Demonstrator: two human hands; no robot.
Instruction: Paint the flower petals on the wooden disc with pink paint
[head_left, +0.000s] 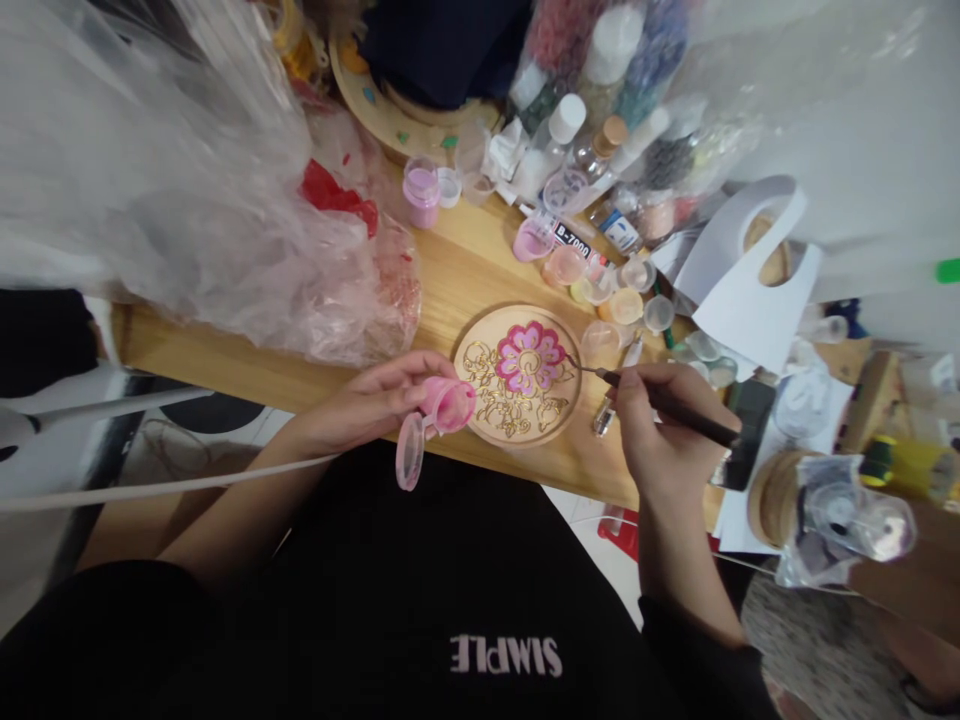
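Note:
My left hand (390,395) grips a small pink paint pot (448,404), tilted beside the board's left edge, its clear hinged lid (409,452) hanging open. My right hand (664,430) is closed around a thin dark-handled tool (686,412) with a fine metal tip, like a detail brush or spatula. That tip meets the right side of a pink flower (530,358) on a round wooden board (469,335). Gold outlines of leaves and smaller blossoms cover the lower part of the board. The flower's outer rim is deep pink and its petals are pale lilac-pink.
Several open paint pots (564,265) stand behind the board, near a B-7000 glue tube (574,240) and capped bottles (566,120). A crumpled plastic bag (315,270) covers the table's left. White paper (757,290) and wooden discs (776,497) lie at right. A white cable (187,490) crosses my left forearm.

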